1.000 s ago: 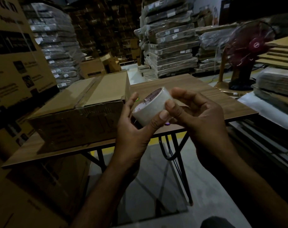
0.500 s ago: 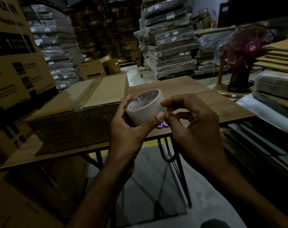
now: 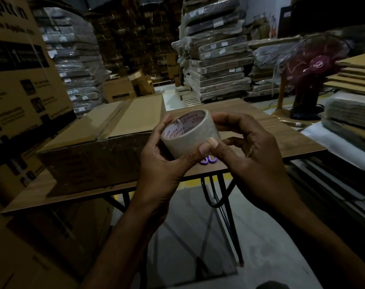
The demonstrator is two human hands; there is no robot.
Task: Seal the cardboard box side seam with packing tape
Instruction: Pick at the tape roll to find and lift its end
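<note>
A roll of clear packing tape (image 3: 190, 136) with a printed white core is held in front of me above the table's front edge. My left hand (image 3: 162, 163) grips it from the left, thumb across its outer face. My right hand (image 3: 252, 161) holds the roll's right side, its thumb tip pressed on the tape surface beside the left thumb. A closed cardboard box (image 3: 102, 147) lies flat on the wooden table (image 3: 271, 132), to the left of my hands, with tape along its top seam. Its dark front side faces me.
Purple scissor handles (image 3: 207, 160) peek out on the table under my hands. A tall printed carton (image 3: 20, 84) stands at the left. A maroon pedestal fan (image 3: 311, 74) and stacked flat cardboard (image 3: 354, 109) are at the right. Wrapped pallet stacks (image 3: 217, 59) fill the background.
The roll has been turned in my hands so its printed core faces up more. Both thumbs now meet on its outer face. My hands have drifted slightly left and down.
</note>
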